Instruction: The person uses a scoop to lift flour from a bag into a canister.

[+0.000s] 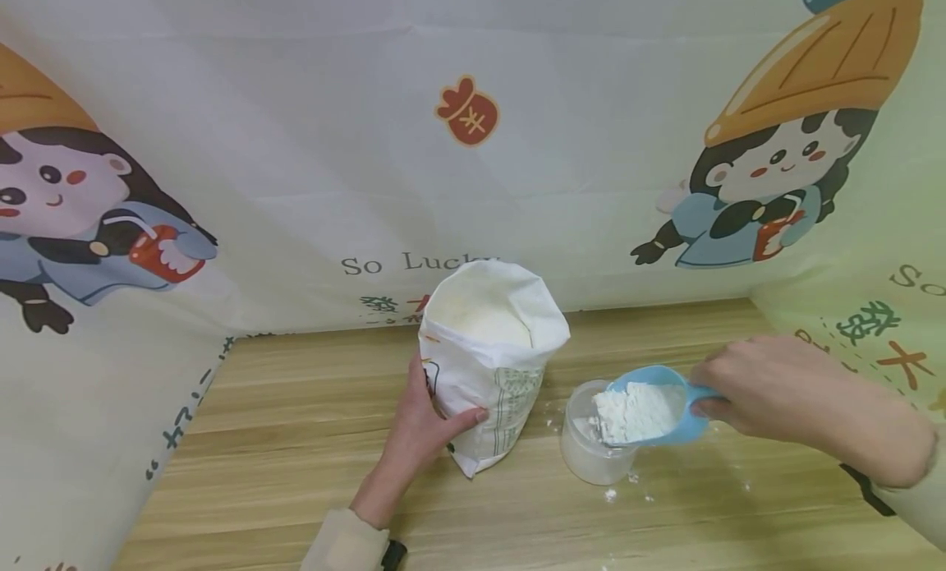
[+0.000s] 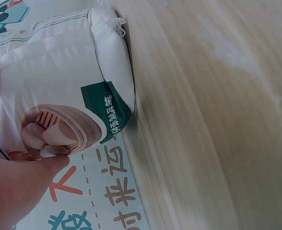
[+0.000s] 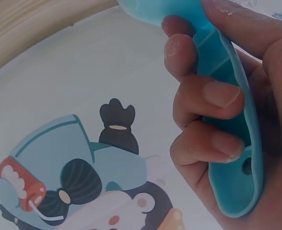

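Note:
In the head view a white bag of flour [image 1: 488, 390] stands upright, its top wide and white powder inside. My left hand [image 1: 424, 431] grips its lower left side, thumb across the front. The left wrist view shows a printed bamboo steamer [image 2: 66, 127] on the bag's face, with the left thumb over it. My right hand [image 1: 769, 390] holds a blue scoop [image 1: 691, 427] heaped with white flour [image 1: 639, 411]. Several right fingers [image 3: 215, 96] wrap the scoop's handle [image 3: 237, 191]. The scoop's front overlaps the mouth of a clear plastic tub [image 1: 594, 456].
Small specks of spilled flour [image 1: 610, 495] lie around the tub on the wood-grain table [image 1: 281, 439]. A pale printed cloth [image 1: 332, 144] with cartoon figures rises behind the table and along both sides.

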Available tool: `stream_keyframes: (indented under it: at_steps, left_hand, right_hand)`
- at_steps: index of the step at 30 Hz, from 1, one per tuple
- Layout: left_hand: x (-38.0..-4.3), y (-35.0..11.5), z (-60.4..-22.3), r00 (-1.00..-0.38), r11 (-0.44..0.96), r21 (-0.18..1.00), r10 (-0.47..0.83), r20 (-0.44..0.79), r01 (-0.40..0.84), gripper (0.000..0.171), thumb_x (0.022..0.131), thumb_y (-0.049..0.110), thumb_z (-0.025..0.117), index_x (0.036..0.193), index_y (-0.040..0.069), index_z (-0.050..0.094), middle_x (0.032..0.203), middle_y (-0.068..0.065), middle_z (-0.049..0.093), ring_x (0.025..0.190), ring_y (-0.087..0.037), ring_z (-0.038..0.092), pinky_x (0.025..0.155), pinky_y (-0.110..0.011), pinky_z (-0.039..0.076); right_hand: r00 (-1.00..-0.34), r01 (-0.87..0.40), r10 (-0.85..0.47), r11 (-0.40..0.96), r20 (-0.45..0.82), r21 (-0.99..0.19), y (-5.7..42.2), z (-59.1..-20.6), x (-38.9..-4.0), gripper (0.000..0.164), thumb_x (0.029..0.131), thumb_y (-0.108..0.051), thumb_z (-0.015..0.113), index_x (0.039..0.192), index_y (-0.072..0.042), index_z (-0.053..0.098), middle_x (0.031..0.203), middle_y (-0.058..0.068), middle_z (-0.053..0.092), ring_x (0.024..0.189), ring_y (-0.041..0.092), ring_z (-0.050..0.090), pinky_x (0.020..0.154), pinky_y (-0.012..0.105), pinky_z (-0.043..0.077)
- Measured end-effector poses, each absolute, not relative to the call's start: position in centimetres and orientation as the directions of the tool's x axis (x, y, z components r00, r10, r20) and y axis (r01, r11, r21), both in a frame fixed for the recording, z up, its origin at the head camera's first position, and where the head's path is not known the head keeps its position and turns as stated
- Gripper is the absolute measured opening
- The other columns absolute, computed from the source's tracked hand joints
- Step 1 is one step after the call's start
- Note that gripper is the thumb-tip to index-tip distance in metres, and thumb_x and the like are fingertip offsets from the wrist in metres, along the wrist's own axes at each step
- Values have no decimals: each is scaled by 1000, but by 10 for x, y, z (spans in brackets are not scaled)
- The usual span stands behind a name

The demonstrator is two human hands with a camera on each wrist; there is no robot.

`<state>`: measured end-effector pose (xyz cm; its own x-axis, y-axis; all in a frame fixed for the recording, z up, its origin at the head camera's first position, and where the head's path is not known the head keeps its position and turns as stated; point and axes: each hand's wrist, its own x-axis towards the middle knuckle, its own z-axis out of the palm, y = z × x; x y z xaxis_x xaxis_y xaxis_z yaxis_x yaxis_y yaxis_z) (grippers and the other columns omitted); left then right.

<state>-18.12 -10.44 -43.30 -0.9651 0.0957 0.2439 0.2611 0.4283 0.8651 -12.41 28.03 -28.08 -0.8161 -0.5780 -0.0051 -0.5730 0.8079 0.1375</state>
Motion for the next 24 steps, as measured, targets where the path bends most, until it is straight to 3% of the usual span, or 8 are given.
stream_keyframes:
  at_steps: [24]
  left_hand:
    - [-181, -104, -434, -964, 445, 856, 94, 249, 264, 124, 71, 28, 97, 163, 10, 16, 150, -23, 49, 132, -38, 52, 112, -55, 41]
  right_hand:
    - [-807, -578, -591, 786, -6, 219, 258, -271, -126, 34, 83, -31, 87, 68, -24, 57, 63, -13, 45, 56, 10, 36, 47, 27, 33]
